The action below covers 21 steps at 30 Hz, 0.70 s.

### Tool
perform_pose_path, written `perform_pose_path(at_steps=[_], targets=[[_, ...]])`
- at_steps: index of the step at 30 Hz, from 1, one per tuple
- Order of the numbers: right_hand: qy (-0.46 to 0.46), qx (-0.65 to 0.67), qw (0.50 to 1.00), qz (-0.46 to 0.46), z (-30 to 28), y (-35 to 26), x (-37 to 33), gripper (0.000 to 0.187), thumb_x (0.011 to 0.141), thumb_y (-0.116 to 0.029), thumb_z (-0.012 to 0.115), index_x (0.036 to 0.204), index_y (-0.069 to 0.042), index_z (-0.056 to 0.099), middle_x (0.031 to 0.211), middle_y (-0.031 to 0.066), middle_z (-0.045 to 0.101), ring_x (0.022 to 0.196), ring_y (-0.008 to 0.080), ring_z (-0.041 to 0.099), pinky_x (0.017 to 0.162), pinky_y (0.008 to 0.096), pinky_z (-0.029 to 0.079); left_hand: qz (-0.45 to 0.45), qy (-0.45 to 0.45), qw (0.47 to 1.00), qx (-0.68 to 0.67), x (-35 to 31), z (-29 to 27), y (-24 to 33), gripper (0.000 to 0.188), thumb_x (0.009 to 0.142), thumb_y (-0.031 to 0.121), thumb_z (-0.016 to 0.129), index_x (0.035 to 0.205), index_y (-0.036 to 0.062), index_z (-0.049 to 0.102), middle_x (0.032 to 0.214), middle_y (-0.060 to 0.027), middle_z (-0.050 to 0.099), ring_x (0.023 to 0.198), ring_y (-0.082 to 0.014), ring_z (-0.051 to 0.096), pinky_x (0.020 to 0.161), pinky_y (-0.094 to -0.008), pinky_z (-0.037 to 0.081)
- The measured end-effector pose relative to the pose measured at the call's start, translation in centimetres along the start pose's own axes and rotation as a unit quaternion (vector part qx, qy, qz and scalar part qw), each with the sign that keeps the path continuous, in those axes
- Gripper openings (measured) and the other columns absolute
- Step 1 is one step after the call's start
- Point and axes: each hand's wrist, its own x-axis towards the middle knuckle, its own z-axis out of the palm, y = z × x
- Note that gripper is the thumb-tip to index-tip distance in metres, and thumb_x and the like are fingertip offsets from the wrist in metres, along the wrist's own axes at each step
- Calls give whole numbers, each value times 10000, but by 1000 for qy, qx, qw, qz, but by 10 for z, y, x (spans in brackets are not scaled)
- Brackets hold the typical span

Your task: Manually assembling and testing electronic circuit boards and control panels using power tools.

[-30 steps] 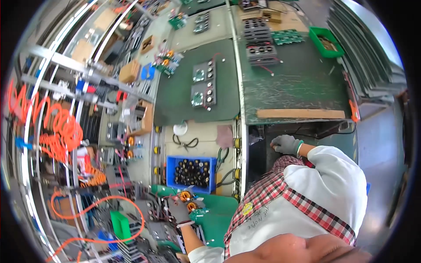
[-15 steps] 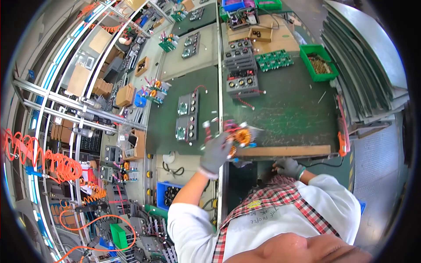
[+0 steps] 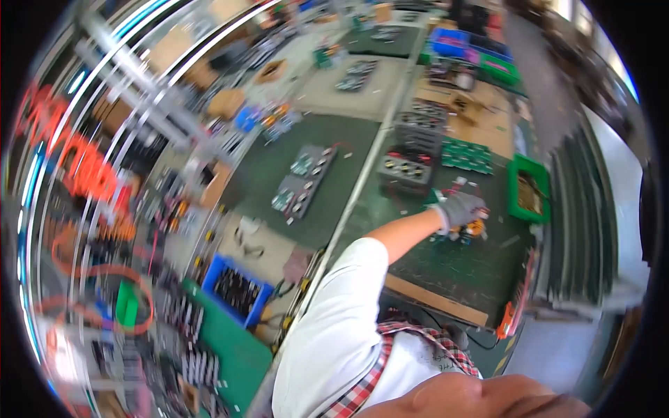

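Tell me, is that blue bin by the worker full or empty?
Partly filled: the blue bin holds dark small parts across its floor, with its blue rim showing. The motion blur hides what they are.

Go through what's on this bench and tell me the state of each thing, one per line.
Left hand: gloved, stretched out over the green mat, closed on an orange part.
Orange part: under the hand, mostly hidden.
Green bin: open, holding parts.
Blue bin: open, filled with dark parts.
Right hand: out of view.

1. A long workbench (image 3: 460, 265) covered in a dark green mat (image 3: 279, 174) carries everything;
2. On it lie grey fixture trays (image 3: 303, 181), green circuit boards (image 3: 468, 155), a green bin (image 3: 527, 188), a blue bin (image 3: 235, 289) of dark parts and a wooden strip (image 3: 432, 299) near the front edge.
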Motion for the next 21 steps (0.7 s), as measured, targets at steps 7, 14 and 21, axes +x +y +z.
perform_pose_path(at_steps=[7, 14, 21], targets=[[-107, -62, 973, -195, 25, 41, 98, 329, 734, -210, 515, 1023, -70, 587, 900, 131, 613, 848, 254, 592, 756, 343, 454, -3, 142, 981, 133, -21, 20, 3, 737, 549, 492, 685, 1139, 100, 483, 1072, -110, 525, 1019, -280, 484, 873, -383, 361], [-299, -50, 920, -249, 38, -97, 141, 309, 756, -176, 511, 1035, -56, 567, 920, 136, 604, 872, 231, 580, 737, 321, 453, -198, 291, 935, 36, -267, -16, -26, 546, 665, 324, 643, 1101, 42, 474, 987, -158, 528, 934, -325, 508, 807, -401, 414], [-359, -157, 833, -391, 160, -161, 139, 318, 768, -184, 518, 1050, -38, 541, 884, 146, 594, 836, 214, 582, 720, 316, 448, -673, 447, 589, 25, -641, 24, 57, 312, 789, 256, 491, 1030, 70, 556, 950, -153, 597, 902, -323, 560, 793, -397, 435]])
